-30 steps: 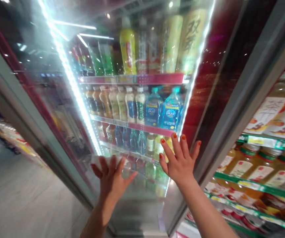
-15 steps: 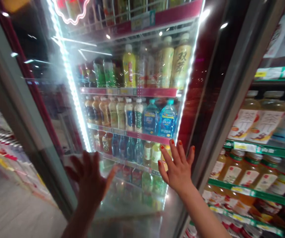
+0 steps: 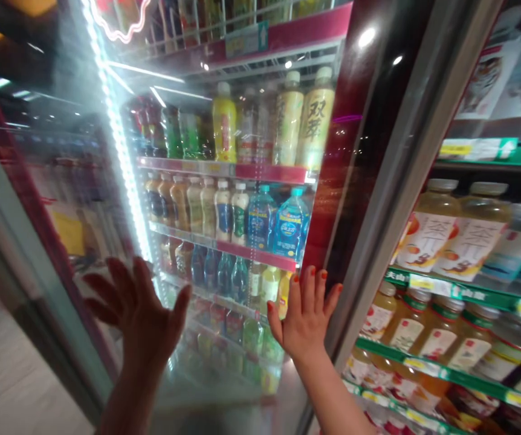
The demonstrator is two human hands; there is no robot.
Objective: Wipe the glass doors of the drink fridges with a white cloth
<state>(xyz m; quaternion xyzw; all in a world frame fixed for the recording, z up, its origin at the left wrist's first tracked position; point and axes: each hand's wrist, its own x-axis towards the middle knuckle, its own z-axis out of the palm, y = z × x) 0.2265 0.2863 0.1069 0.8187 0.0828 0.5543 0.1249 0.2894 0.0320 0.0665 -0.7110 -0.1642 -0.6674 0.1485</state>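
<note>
Both my hands are raised, palms forward, at a glass cooler door (image 3: 224, 386). My left hand (image 3: 140, 308), dark against the light, has its fingers spread near the lit strip on the left side. My right hand (image 3: 303, 314), with orange-red nails, is open near the door's right side. Whether either palm touches the glass I cannot tell. Neither hand holds anything. Behind the glass stand rows of drink bottles, among them a blue bottle (image 3: 291, 223), a yellow bottle (image 3: 224, 124) and a pale yellow bottle (image 3: 318, 118).
A metal door frame (image 3: 396, 199) slants along the right. Beyond it are shelves with green edges (image 3: 464, 296) holding juice bottles (image 3: 473, 232). On the left lies a pale floor (image 3: 11, 362), with blurred reflections in the glass. A glowing strip (image 3: 119, 139) runs down the cooler's left side.
Both hands have shifted left in view, the right one also slightly down. The shelves on the right show more fully, and the bottles behind the glass sit further left. Both hands stay open.
</note>
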